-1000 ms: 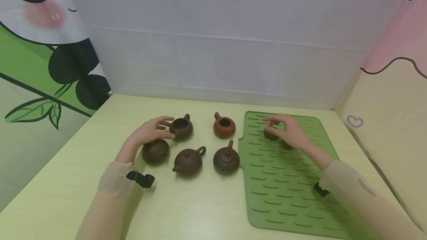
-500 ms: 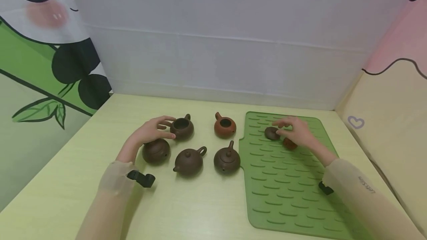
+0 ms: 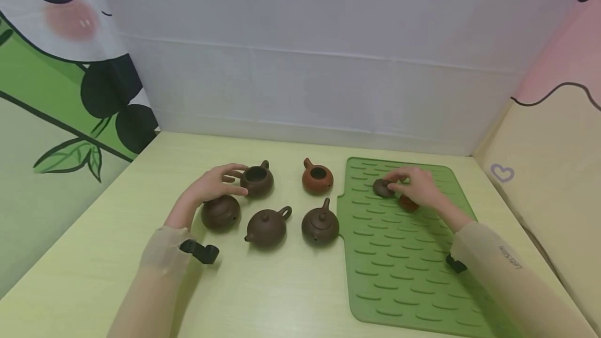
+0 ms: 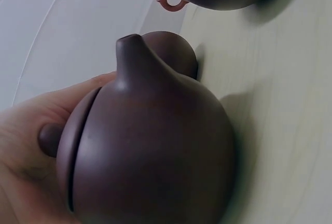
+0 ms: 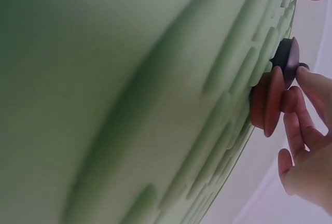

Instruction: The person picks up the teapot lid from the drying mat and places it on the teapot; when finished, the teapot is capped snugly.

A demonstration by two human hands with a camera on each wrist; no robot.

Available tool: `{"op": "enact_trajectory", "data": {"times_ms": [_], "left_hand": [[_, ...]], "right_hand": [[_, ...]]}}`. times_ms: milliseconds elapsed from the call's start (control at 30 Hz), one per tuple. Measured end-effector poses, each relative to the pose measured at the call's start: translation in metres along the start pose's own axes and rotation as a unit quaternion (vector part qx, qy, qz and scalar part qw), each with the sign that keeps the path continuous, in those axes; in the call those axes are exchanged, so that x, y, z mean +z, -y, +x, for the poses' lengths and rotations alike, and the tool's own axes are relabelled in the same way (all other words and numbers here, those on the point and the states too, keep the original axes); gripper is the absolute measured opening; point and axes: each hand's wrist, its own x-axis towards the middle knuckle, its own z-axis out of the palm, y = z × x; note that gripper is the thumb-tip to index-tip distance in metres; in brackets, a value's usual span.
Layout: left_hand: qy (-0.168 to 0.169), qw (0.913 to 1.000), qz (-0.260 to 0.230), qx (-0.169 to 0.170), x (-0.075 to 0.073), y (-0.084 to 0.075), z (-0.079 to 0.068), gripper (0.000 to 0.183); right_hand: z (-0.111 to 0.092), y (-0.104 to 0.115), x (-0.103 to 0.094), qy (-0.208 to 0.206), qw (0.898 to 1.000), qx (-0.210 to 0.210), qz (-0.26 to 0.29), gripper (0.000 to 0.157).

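Observation:
In the head view my left hand point(image 3: 217, 184) is at the left side of a lidless dark brown teapot point(image 3: 257, 183), holding it between thumb and fingers. Its wrist passes over a lidded dark teapot point(image 3: 220, 214), which fills much of the left wrist view and hides most of the fingers. On the green mat point(image 3: 394, 270), my right hand point(image 3: 417, 186) pinches the knob of a dark lid point(image 3: 382, 188). Just beside this lid lies a reddish-brown lid point(image 5: 268, 99), partly covered by the right hand in the head view.
A reddish-brown teapot point(image 3: 317, 181) without a lid stands between the hands. Two lidded dark teapots, one with its spout to the left point(image 3: 266, 228) and another point(image 3: 320, 225) by the mat's left edge, stand in front. A pale cloth wall point(image 3: 310, 93) closes off the back.
The right hand first drew back a little to the right, uncovering the dark and reddish lids, and now its fingertips are at the dark lid's knob. The left hand holds its place.

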Motion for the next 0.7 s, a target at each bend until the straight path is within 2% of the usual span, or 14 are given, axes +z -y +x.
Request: {"op": "enact_trajectory", "data": {"times_ms": [333,467,700], "left_hand": [[-0.002,1.0000,-0.003,-0.006,0.000,0.001,0.000,0.069],[-0.002,0.9999,-0.006,-0.008,0.001,0.001,0.001,0.069],[0.000,0.9999,-0.013,-0.009,0.002,0.001,0.002,0.070]], "right_hand": [[0.020,0.015,-0.008,-0.051,0.999,0.010,0.002,0.019],[0.034,0.030,-0.013,-0.044,0.999,0.015,0.029,0.021],[0.063,0.064,-0.014,-0.049,0.998,-0.002,0.050,0.023]]}}
